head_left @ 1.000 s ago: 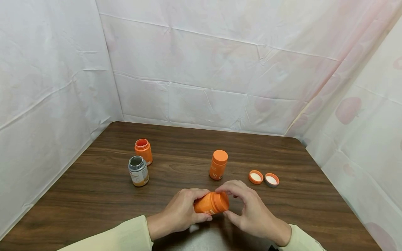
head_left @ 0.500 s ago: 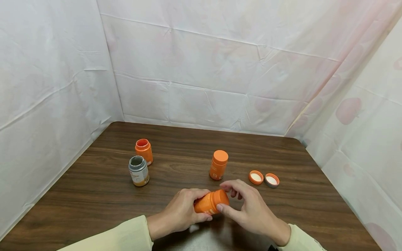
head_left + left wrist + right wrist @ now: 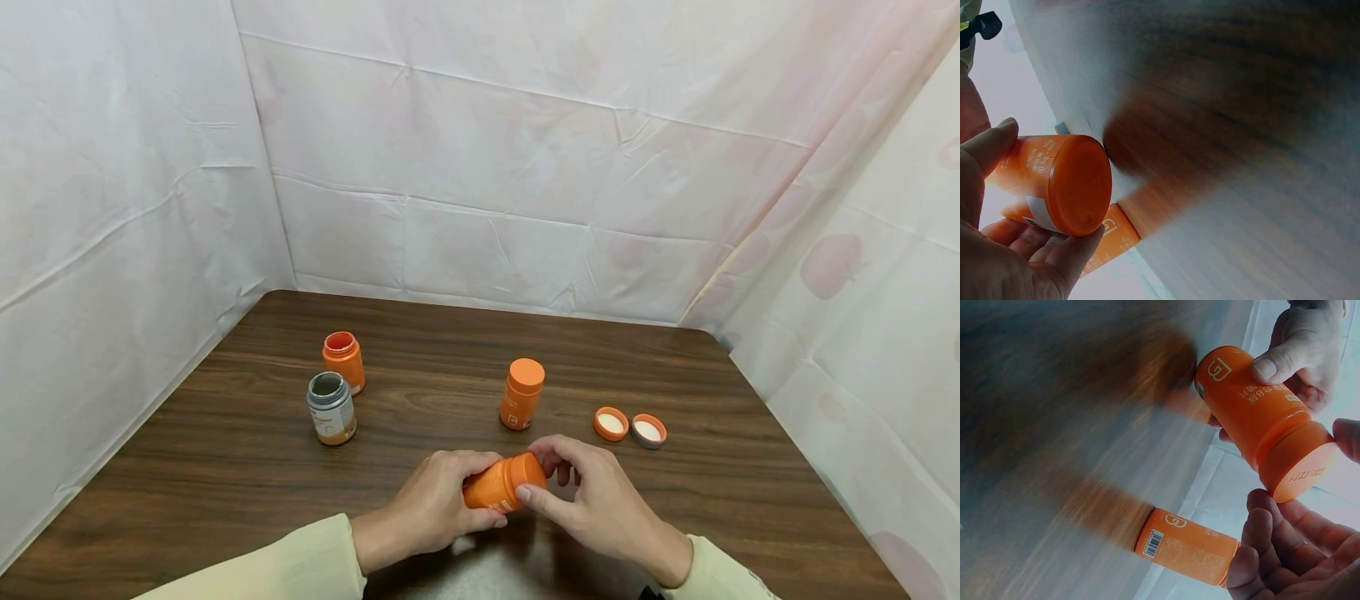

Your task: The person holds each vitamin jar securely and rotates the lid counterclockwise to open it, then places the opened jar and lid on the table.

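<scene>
My left hand (image 3: 431, 504) grips an orange plastic bottle (image 3: 489, 487) round its body, thumb on the near side. It is tilted over, with its screw cap (image 3: 531, 473) toward the right. My right hand (image 3: 600, 500) holds that cap between thumb and fingers. From the right wrist, the thumb meets one edge of the cap's printed top (image 3: 1307, 472) and the fingertips meet the opposite edge. The left wrist view shows the bottle's round base (image 3: 1082, 187), with the left fingers curled beneath.
Behind the hands stands a capped orange bottle (image 3: 522, 396). At left, an uncapped grey bottle (image 3: 331, 410) stands before an uncapped orange bottle (image 3: 344, 367). Two loose caps, an orange one (image 3: 611, 423) and a grey-sided one (image 3: 648, 431), lie upturned at right. White sheeting (image 3: 480, 167) walls the table.
The right thumb has come up from below onto the cap, and the right fingers have shifted round its far edge. The left hand and bottle have stayed put.
</scene>
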`<action>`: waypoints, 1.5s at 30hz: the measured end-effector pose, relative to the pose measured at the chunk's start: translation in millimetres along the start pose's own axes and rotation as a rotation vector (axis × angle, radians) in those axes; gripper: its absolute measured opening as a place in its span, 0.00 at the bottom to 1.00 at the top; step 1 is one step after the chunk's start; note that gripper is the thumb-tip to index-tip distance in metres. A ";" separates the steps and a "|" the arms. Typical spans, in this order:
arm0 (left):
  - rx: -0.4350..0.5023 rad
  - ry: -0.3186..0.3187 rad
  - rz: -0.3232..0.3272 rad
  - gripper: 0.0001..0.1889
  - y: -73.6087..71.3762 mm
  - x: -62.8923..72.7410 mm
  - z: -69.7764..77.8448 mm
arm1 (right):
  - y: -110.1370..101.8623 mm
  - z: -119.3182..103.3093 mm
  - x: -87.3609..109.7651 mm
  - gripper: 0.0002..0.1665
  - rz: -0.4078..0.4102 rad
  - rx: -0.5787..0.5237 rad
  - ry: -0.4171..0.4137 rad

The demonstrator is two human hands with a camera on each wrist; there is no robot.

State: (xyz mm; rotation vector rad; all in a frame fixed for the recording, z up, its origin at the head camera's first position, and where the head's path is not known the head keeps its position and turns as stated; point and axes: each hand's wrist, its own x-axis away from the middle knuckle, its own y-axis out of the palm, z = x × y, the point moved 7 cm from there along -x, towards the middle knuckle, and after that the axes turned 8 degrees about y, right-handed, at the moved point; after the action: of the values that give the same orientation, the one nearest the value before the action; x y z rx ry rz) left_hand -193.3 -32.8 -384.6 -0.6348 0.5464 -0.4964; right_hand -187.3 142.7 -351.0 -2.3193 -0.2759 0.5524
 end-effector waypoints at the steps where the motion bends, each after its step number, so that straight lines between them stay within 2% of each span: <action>1: 0.001 -0.001 -0.001 0.23 0.1 0.0 -0.1 | -0.1 -0.3 0.0 0.18 0.000 -0.001 -0.005; 22: -0.016 0.019 0.011 0.23 -0.3 0.9 -0.5 | -3.7 -12.6 2.6 0.33 -0.018 -0.013 -0.192; 34: -0.011 0.008 0.004 0.24 0.5 1.0 -0.5 | -1.6 -13.8 3.6 0.39 -0.066 -0.049 -0.212; 39: -0.008 0.013 0.005 0.24 0.4 1.2 -0.1 | -1.4 -15.5 4.2 0.40 -0.068 -0.052 -0.235; 45: -0.010 0.020 0.011 0.23 -0.3 1.2 0.7 | -3.2 -16.0 3.6 0.41 -0.048 -0.048 -0.223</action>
State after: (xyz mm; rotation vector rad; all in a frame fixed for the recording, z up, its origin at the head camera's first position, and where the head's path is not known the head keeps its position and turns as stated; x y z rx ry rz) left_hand -192.1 -33.4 -384.3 -0.6369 0.5716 -0.4900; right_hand -176.8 136.5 -339.5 -2.2921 -0.4529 0.7890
